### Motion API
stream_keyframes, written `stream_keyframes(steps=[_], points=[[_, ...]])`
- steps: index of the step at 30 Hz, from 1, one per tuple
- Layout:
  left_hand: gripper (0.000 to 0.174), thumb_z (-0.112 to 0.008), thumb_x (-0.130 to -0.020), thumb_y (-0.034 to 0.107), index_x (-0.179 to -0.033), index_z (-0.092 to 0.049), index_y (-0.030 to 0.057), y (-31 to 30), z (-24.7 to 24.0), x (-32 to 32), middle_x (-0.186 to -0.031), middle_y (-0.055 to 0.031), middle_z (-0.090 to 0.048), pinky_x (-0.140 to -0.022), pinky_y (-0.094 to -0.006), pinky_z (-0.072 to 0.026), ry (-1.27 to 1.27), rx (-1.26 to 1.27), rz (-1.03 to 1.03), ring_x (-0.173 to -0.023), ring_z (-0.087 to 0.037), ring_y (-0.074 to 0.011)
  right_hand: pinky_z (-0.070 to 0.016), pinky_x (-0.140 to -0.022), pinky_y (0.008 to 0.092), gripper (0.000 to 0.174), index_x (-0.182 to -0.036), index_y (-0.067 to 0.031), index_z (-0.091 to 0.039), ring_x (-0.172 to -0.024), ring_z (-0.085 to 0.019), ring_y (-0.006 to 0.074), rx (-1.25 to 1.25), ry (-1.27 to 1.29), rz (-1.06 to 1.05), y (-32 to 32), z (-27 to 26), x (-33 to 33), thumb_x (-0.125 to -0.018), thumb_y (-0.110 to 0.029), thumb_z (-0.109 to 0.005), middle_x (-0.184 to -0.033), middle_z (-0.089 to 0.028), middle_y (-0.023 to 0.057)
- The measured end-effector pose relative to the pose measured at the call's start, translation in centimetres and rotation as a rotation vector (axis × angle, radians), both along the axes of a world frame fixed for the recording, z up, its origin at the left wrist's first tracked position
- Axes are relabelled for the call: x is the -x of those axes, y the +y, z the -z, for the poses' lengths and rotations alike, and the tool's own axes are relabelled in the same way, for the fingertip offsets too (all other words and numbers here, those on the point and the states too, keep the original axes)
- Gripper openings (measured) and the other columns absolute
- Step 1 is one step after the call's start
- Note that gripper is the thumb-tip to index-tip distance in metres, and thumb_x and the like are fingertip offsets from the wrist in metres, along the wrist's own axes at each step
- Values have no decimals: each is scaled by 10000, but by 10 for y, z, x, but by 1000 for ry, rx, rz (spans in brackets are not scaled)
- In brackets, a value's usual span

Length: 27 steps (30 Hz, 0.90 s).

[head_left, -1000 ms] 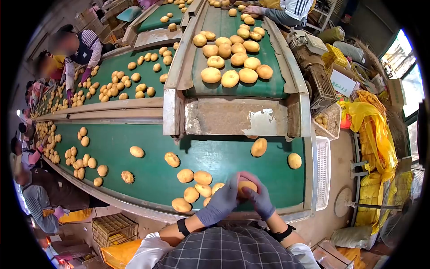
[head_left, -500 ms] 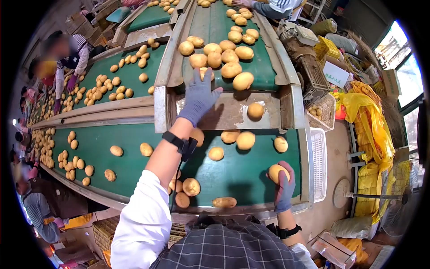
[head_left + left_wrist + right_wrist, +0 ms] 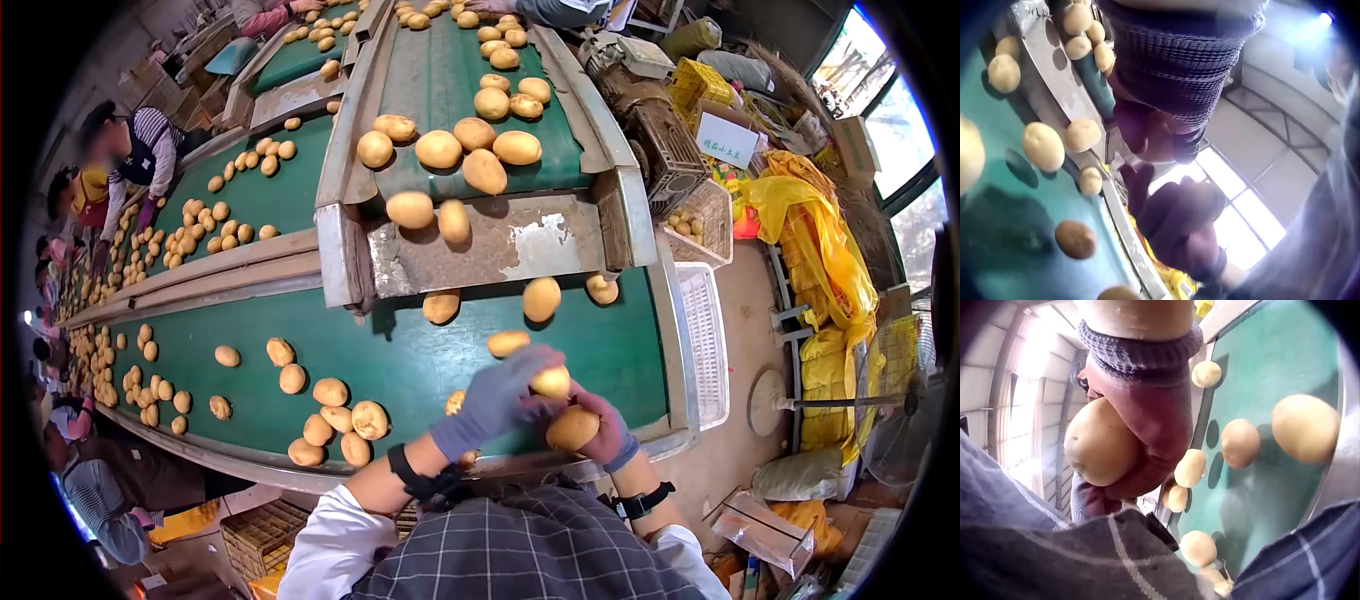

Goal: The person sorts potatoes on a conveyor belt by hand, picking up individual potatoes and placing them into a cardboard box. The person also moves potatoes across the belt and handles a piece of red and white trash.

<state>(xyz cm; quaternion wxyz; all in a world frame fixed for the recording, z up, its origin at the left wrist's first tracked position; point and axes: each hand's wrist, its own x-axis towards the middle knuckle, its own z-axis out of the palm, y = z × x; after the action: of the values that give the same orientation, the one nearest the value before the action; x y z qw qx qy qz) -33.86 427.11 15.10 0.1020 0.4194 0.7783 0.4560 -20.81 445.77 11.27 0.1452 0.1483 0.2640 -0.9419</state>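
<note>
Over the near edge of the lower green belt, my two gloved hands meet. My left hand, blurred, holds a potato at its fingertips. Just below it, a larger potato sits in my right hand; the right wrist view shows the fingers curled round this potato. Another potato is just beyond the left hand. Several loose potatoes lie on the belt to the left, and one falling potato is at the chute's metal lip.
An upper belt carries more potatoes toward me. A white plastic crate stands off the belt's right end, with yellow sacks and a fan further right. Other people work along the belts at the left.
My left hand has drawn back from the upper belt's end to beside my right hand, now with a potato. The right hand moved slightly left, keeping its potato. More potatoes have dropped onto the lower belt.
</note>
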Motion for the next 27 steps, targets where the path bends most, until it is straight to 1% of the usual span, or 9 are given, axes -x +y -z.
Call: stream_keyframes(steps=[4, 6, 10, 11, 14, 16, 18, 21, 27], points=[[610, -855, -830, 327, -1334, -602, 96, -5, 1, -23, -1303, -102, -657, -940, -374, -550, -351, -75, 72, -1153, -664, -248, -491, -1082, 395, 488, -1462, -61, -498, -1261, -594, 249, -534, 105, -104, -1, 19, -7, -991, -93, -617, -1380, -590, 140], [518, -823, -870, 302, -1295, -634, 74, -12, 10, -15, -1319, -108, -658, -997, -371, -520, -369, -74, 162, -1185, -648, -256, -511, -1057, 402, 467, -1462, -60, -492, -1265, -588, 247, -1120, 456, -106, -6, -14, -5, -1009, -125, -584, -1408, -560, 147], [443, -790, -902, 270, -1253, -657, 35, -26, 0, 57, -1316, -142, -656, -1058, -405, -479, -78, -110, -208, -1242, -616, -280, -480, -1076, 395, 612, -1539, -66, -358, -1286, -560, 276, -232, 100, -51, 0, -20, -6, -987, -240, -560, -1421, -515, 151], [539, -765, -899, 284, -1358, -602, 52, -30, 24, 94, -1415, -174, -581, -1100, -479, -434, 344, 14, -423, -1360, -512, -366, -466, -1087, 414, 694, -1571, -62, -300, -1281, -561, 301, -237, 89, -12, 2, -15, -8, -965, -243, -586, -1442, -493, 158], [792, -715, -893, 529, -1514, -464, 108, -16, 12, 182, -1618, -228, -313, -1185, -629, -244, 727, 171, -741, -1446, -294, -545, -528, -1022, 469, 727, -1590, -85, -267, -1275, -576, 352, -405, 160, 53, 11, -4, -9, -969, -287, -589, -1447, -501, 182], [843, -652, -885, 631, -1522, -466, 112, 3, 24, 226, -1639, -232, -272, -1194, -641, -204, 693, 273, -815, -1461, -237, -575, -373, -1169, 400, 747, -1598, -21, -247, -1395, -468, 270, -391, 158, 99, 11, -27, -1, -952, -169, -592, -1499, -451, 150], [789, -607, -908, 638, -1519, -487, 154, 19, 33, 234, -1639, -220, -295, -1202, -652, -153, 848, 466, -771, -1519, -151, -527, -335, -1196, 387, 756, -1601, -18, -242, -1425, -437, 256, -595, 193, 148, 14, -39, 5, -944, -141, -595, -1514, -442, 147], [758, -568, -946, 615, -1533, -468, 145, 46, 45, 205, -1587, -210, -400, -1211, -633, -153, 720, 404, -494, -1466, -332, -463, -338, -1194, 378, 813, -1603, -23, -268, -1427, -436, 244, -414, 127, 326, 21, -34, 11, -904, -132, -669, -1528, -439, 138], [651, -735, -919, 368, -1441, -533, 36, 42, 67, 99, -1432, -230, -559, -1111, -495, -413, 396, 125, -225, -1308, -517, -437, -361, -1173, 372, 840, -1599, -20, -286, -1416, -445, 236, -510, 142, 468, 37, -46, 9, -892, -155, -718, -1531, -438, 140]])
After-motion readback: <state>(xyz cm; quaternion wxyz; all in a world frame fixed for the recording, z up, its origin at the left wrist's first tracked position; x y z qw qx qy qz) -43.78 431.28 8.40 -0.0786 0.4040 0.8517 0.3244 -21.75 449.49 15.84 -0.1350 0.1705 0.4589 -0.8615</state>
